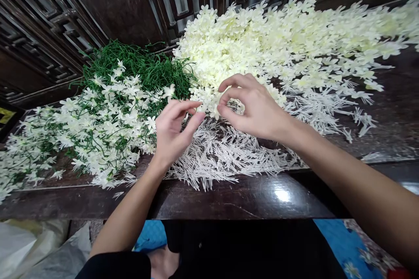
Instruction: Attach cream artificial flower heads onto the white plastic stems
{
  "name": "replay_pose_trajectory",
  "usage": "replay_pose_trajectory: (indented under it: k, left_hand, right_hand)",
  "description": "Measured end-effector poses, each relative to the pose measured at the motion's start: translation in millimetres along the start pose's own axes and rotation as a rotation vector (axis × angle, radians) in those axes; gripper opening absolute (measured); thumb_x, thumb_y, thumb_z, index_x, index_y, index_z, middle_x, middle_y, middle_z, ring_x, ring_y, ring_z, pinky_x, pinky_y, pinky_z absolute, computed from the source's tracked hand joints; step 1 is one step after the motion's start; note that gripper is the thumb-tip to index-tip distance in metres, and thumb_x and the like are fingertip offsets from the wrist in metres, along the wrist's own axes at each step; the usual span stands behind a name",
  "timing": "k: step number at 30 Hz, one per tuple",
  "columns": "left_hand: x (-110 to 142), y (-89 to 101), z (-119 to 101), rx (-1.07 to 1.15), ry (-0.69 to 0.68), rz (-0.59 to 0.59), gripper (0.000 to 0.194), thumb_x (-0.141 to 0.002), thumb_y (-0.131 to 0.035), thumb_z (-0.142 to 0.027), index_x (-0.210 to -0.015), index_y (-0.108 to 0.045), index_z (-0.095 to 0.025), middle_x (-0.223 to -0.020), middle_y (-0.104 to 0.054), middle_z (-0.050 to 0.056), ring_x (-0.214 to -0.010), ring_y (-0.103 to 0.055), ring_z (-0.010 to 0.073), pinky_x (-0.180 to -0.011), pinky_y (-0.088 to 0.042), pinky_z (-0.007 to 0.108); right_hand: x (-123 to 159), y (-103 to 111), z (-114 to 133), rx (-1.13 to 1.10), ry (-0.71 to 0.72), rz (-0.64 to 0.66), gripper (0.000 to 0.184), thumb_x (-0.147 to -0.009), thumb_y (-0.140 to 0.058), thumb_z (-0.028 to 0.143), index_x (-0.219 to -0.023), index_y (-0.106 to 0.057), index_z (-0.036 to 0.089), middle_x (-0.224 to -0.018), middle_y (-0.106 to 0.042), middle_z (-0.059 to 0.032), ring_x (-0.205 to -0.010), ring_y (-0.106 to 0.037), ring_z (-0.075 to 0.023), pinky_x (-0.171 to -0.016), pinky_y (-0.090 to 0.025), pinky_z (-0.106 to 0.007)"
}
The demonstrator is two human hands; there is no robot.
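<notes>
Left hand and right hand are hovering over the table.
Left fingers are almost meeting, right fingers are making a ring; I cannot tell if they're holding anything. A white flower is showing just past the left hand.

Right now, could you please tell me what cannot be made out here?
In the head view:
Whether the left hand holds the flower above it: the hand hides any stem.
Whether the right hand pinches anything: too small to tell.
The pale flower pile: cut off by the right edge.
The yellow-and-black object: cut off by the left edge.
</notes>
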State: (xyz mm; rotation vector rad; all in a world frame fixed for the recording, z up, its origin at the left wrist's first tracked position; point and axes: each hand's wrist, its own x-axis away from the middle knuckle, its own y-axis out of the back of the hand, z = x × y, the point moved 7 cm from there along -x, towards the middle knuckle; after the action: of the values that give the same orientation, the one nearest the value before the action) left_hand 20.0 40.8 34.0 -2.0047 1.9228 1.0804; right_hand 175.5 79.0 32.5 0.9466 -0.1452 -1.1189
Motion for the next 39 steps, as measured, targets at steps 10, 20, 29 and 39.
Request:
replay_pose_trajectory:
  k: [10,20,29,39]
  left_hand:
    - [4.5,-8.0,2.2,-0.056,-0.021,0.088,0.015,-0.079,-0.074,-0.018,-0.093,-0.070,-0.018,-0.087,-0.073,0.004,-0.082,-0.068,0.0154,-0.089,-0.056,0.039]
    - [1.3,-3.4,-0.1,-0.213,-0.046,0.044,0.008,-0.083,-0.068,-0.019,-0.091,-0.072,-0.018,-0.086,-0.071,0.005,-0.083,-0.066,0.0167,-0.076,-0.055,0.033]
    - [0.2,2.5,8.6,-0.210,0.063,0.031,0.011,-0.083,-0.067,-0.021,-0.094,-0.071,-0.018,-0.089,-0.073,0.006,-0.081,-0.067,0.0166,-0.077,-0.055,0.032]
    - [0.4,-7.6,9.8,-0.089,0.160,0.111,0.009,-0.081,-0.070,-0.019,-0.089,-0.073,-0.020,-0.087,-0.074,0.005,-0.077,-0.067,0.0156,-0.070,-0.056,0.031]
  right_hand:
    - [-0.6,-5.4,4.9,-0.449,-0.055,0.110,0.014,-0.083,-0.064,0.029,-0.078,-0.070,0.017,-0.092,-0.066,-0.0064,-0.087,-0.059,-0.0216,-0.078,-0.044,-0.041]
    - [4.0,-12.4,-3.1,-0.225,-0.108,0.346,0.024,-0.087,-0.059,0.040,-0.084,-0.069,0.018,-0.073,-0.065,-0.0027,-0.055,-0.053,-0.0137,-0.057,-0.042,-0.033]
    - [12.9,-34.8,-22.1,-0.064,-0.121,0.528,0.007,-0.076,-0.062,0.014,-0.080,-0.066,0.017,-0.074,-0.066,-0.0035,-0.057,-0.058,-0.0163,-0.051,-0.046,-0.034]
    - [2.0,-2.4,-0.5,-0.214,-0.030,0.354,0.013,-0.077,-0.057,0.018,-0.084,-0.069,0.018,-0.090,-0.070,-0.0054,-0.082,-0.065,-0.0211,-0.076,-0.054,-0.042]
